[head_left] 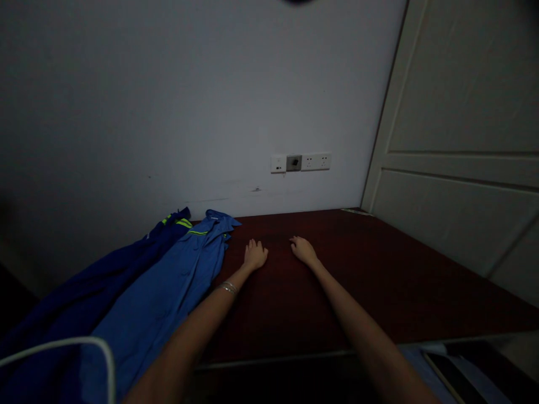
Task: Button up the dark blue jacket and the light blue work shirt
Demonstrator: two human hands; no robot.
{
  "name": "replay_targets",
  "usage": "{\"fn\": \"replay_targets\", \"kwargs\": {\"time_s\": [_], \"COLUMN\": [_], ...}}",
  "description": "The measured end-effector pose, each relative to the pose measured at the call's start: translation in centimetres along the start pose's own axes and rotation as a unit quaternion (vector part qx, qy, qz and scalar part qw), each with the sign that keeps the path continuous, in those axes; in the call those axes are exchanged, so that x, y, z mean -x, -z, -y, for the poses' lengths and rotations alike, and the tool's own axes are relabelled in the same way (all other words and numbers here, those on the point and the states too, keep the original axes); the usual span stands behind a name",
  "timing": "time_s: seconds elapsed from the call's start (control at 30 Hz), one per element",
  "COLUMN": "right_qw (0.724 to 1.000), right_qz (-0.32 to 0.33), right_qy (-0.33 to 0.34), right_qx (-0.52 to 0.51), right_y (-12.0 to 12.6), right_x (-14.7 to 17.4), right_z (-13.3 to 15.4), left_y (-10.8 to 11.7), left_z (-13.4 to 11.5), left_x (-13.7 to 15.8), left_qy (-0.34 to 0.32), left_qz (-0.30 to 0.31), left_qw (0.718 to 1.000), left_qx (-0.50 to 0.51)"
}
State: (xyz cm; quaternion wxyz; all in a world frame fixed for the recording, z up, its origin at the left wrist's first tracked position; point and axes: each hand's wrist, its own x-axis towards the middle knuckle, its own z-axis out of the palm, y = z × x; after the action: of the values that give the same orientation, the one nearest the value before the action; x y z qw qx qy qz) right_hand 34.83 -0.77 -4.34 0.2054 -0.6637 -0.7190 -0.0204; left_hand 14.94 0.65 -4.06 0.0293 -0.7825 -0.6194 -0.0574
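My left hand [255, 255] rests palm down on the dark reddish-brown tabletop [273, 320], its fingers spread and nothing in it. A silvery bracelet [228, 287] circles that wrist. To its right, a short gap away, my right hand [303, 250] also lies on the tabletop. Its fingers are loosely bent and partly hidden by the back of the hand, with nothing visible in them. Left of my left hand, a light blue shirt [168, 280] with a collar drapes over the table's edge. Beside it lies a darker blue garment [113, 275] with yellow-green stripes.
A pale wall [210, 112] with a row of sockets [315, 162] stands behind the table. A panelled door [463, 112] borders the right side. At lower left a white cable or tube [76, 340] curves. A dark flat object [455, 379] lies below the table's front edge.
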Motion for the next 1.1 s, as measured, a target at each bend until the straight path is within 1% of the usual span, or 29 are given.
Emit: {"fn": "replay_targets", "kwargs": {"time_s": [0.17, 0.4, 0.7, 0.93, 1.1], "right_qw": [1.0, 1.0, 1.0, 1.0, 1.0], "right_qz": [0.004, 0.014, 0.014, 0.018, 0.021], "right_qy": [-0.002, 0.0, 0.007, 0.005, 0.005], "right_qx": [0.006, 0.005, 0.009, 0.0, -0.005], "right_y": [0.5, 1.0, 0.6, -0.1, -0.1], "right_x": [1.0, 1.2, 1.1, 0.8, 0.8], "right_z": [0.3, 0.5, 0.2, -0.2, -0.3], "left_y": [-0.2, -0.4, -0.2, -0.1, 0.0], "left_z": [0.1, 0.3, 0.4, 0.4, 0.4], "left_x": [-0.3, -0.2, 0.2, 0.5, 0.7], "left_qy": [0.001, -0.006, -0.004, -0.004, 0.0], "left_qz": [-0.019, -0.033, -0.042, -0.036, -0.031], "left_qw": [1.0, 0.999, 0.999, 0.999, 0.999], "left_qx": [0.016, 0.025, 0.032, 0.037, 0.042]}}
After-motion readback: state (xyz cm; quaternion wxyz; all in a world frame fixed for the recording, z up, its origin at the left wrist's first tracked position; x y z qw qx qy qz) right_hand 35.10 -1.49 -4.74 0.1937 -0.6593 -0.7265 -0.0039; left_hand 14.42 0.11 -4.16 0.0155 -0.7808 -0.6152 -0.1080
